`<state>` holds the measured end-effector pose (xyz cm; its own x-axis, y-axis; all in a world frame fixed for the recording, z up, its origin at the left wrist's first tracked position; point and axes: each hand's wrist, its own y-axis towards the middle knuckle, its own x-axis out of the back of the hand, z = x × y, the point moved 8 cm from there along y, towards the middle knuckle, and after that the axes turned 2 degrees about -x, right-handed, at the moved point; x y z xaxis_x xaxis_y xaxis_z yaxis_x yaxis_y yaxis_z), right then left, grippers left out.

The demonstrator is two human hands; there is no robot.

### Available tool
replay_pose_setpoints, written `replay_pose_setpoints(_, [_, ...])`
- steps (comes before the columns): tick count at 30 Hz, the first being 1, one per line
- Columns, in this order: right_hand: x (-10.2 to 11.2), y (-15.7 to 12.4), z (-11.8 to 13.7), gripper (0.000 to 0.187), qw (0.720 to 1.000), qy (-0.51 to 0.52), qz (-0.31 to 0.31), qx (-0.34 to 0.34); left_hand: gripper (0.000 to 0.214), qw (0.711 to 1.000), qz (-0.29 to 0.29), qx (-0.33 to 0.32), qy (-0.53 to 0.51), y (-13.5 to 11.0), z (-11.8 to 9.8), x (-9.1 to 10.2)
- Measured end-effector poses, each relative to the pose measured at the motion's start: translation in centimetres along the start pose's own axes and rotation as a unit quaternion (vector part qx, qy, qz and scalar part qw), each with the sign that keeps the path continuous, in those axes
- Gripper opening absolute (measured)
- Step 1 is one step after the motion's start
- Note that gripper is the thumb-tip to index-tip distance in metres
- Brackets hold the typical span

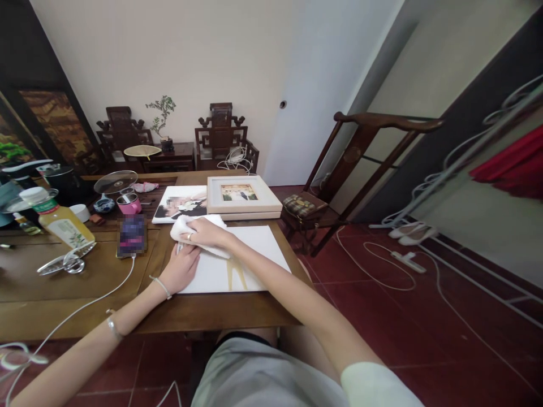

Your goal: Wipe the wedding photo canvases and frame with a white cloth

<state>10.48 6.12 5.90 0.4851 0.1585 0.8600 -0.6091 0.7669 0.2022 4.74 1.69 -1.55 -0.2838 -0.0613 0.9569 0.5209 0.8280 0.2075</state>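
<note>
My right hand is closed on a folded white cloth and presses it onto a flat white panel on the table. Two yellowish strips show on the panel below my right forearm. My left hand lies flat at the panel's left edge, just below the cloth, its fingertips partly hidden by it. Behind the cloth lie a photo print and a pale picture frame with a small photo inside.
Left on the wooden table are a phone on a charging cable, a pink cup, a bottle of yellow liquid and a glass lid. A wooden chair with a plaid bag stands to the right.
</note>
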Motion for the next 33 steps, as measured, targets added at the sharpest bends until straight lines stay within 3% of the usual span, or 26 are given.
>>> replay_pose_setpoints(4, [0.5,-0.5,-0.9,0.030,1.000,-0.018,0.000,-0.023,0.044,1.000,0.005,0.000,-0.009,-0.1,0.0,-0.1])
replay_pose_setpoints(9, [2.2,-3.1,-4.7,0.030,0.996,-0.043,0.012,-0.079,0.046,1.000,0.022,0.007,-0.003,-0.1,0.1,-0.4])
replay_pose_setpoints(15, [4.9,-9.1,-9.9,0.028,0.986,-0.079,-0.002,-0.148,0.046,0.999,0.047,0.018,0.021,-0.2,0.0,-0.6])
replay_pose_setpoints(19, [5.5,-13.4,-12.3,0.030,0.975,-0.113,-0.024,-0.190,0.046,0.998,0.046,0.018,0.029,-0.2,0.0,-0.6])
replay_pose_setpoints(21, [5.1,-14.6,-12.2,0.028,0.978,-0.123,-0.031,-0.167,0.046,0.998,0.042,0.018,0.031,-0.2,0.1,-0.6])
replay_pose_setpoints(26, [3.3,-14.4,-9.5,0.019,0.989,-0.142,-0.030,-0.017,0.046,0.999,0.038,0.015,0.031,-0.2,0.1,-0.6])
replay_pose_setpoints(33, [2.3,-14.3,-7.9,0.017,0.991,-0.130,0.031,0.007,0.046,0.998,0.044,0.015,0.031,-0.1,0.2,-0.6])
